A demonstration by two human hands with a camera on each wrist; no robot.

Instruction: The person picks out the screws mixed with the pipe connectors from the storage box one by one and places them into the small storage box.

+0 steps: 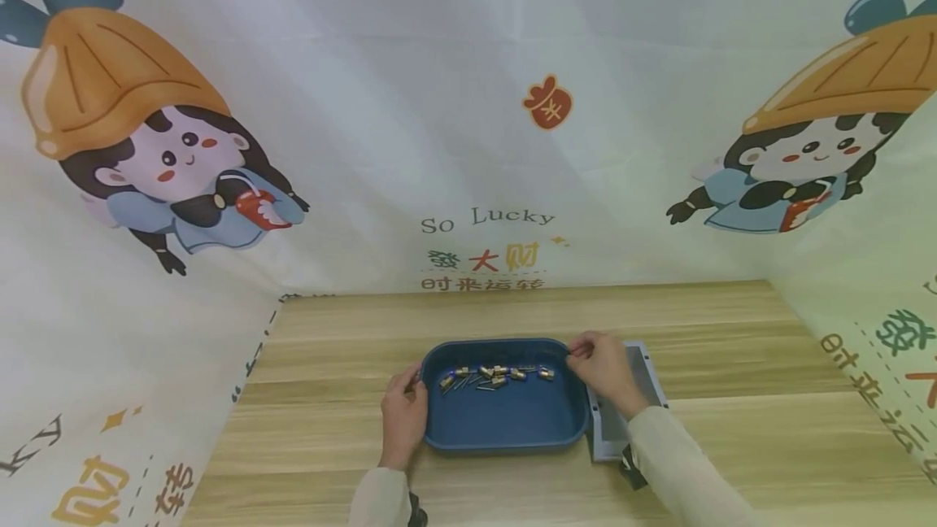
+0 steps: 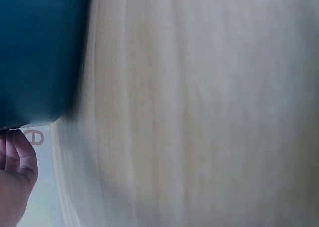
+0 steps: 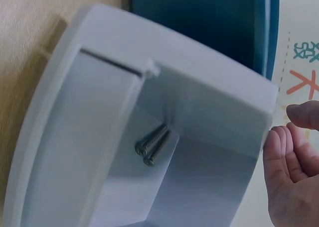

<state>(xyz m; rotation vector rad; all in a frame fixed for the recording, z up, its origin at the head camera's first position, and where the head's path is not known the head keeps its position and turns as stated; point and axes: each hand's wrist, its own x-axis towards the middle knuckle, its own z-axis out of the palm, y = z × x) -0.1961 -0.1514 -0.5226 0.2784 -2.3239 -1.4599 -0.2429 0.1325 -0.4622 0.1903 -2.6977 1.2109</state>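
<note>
A dark blue tray (image 1: pixel 505 421) lies on the table, with several brass fittings (image 1: pixel 500 370) and thin metal screws (image 1: pixel 461 383) toward its far side. At the tray's left rim, my left hand (image 1: pixel 405 413) grips the edge; in the left wrist view only part of that hand (image 2: pixel 17 172) shows below the tray. My right hand (image 1: pixel 603 364) is by the tray's far right corner, above a grey box (image 1: pixel 609 433). In the right wrist view its thumb and curled fingers stand apart beside the box's corner, with nothing visible between them. Two dark screws (image 3: pixel 153 142) lie inside the box.
Wood-grain table (image 1: pixel 329 372) surface surrounds the tray and box. A pale printed cloth (image 1: pixel 468 128) with cartoon figures rises behind the table and along both sides. The grey box stands close against the tray's right side.
</note>
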